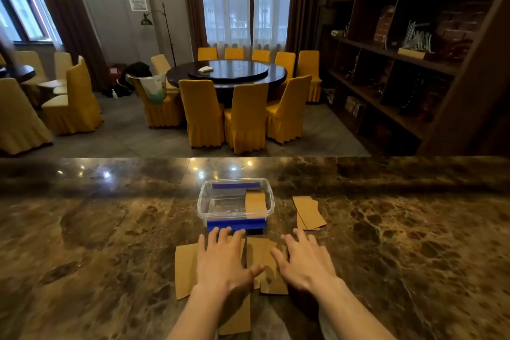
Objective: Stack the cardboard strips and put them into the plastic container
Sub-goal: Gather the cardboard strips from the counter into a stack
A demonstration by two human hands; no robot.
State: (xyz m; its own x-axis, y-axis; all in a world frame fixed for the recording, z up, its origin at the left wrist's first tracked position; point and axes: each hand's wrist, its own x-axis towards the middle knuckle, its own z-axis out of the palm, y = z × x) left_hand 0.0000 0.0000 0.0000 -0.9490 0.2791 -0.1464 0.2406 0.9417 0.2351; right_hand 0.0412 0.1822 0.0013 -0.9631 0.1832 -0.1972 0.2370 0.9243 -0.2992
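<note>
A clear plastic container point(203, 204) with blue clips stands on the marble counter, with a stack of brown cardboard strips point(255, 201) inside at its right side. Several loose cardboard strips point(185, 265) lie flat in front of it. My left hand point(222, 262) rests palm down on them with fingers spread. My right hand point(303, 259) lies flat beside it, fingers apart, its thumb over a strip point(273, 276). Neither hand grips anything. Another small pile of strips point(309, 212) lies to the right of the container.
The dark marble counter point(110, 229) stretches wide to both sides and ends at a far edge behind the container. Beyond it are a round table with yellow chairs point(245, 116) and a wooden shelf unit point(414, 50) at the right.
</note>
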